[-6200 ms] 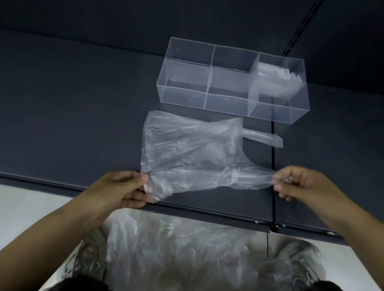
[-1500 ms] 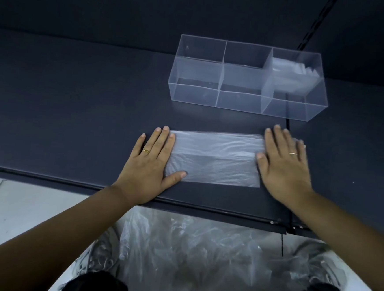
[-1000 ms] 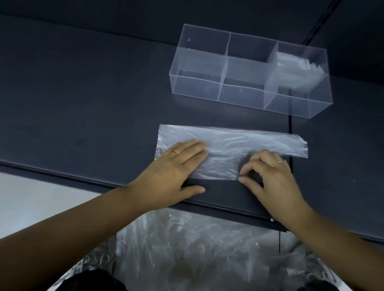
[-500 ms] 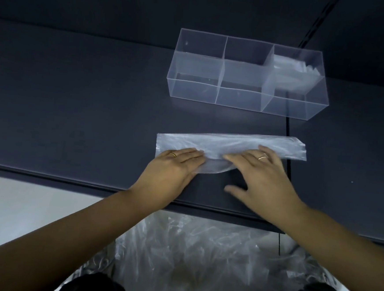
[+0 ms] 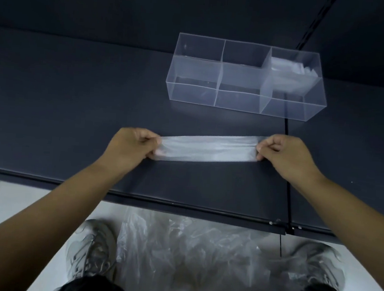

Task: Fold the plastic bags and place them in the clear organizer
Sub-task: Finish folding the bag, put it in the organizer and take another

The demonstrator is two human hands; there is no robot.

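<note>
"spanning nearly the whole view, is that dark slab the tabletop (image 5: 62,112)?"

"yes, with a thin seam running front to back through its right part. below its near edge, on the pale floor (image 5: 10,200), lies a big crumpled heap of loose plastic bags (image 5: 189,248)."

"and next in size?"

"the clear organizer (image 5: 190,92), standing on the far right part of the tabletop, straddling that seam. it has three compartments side by side."

"where is the bag being worked on?"

"the folded bag (image 5: 207,147) is a long narrow strip now, stretched left to right in front of the organizer and well apart from it. whether it rests on the tabletop or sits just above it, i cannot tell."

"and the hands?"

"each pinches one end. the left hand (image 5: 129,146) has its fingers curled round the left end, thumb on the near side. the right hand (image 5: 284,155) grips the right end the same way, just past the seam."

"anything smaller?"

"two grey shoes (image 5: 93,252), one on either side of the heap. smaller again, a stack of folded bags (image 5: 290,77) sits in the organizer's rightmost compartment."
</note>
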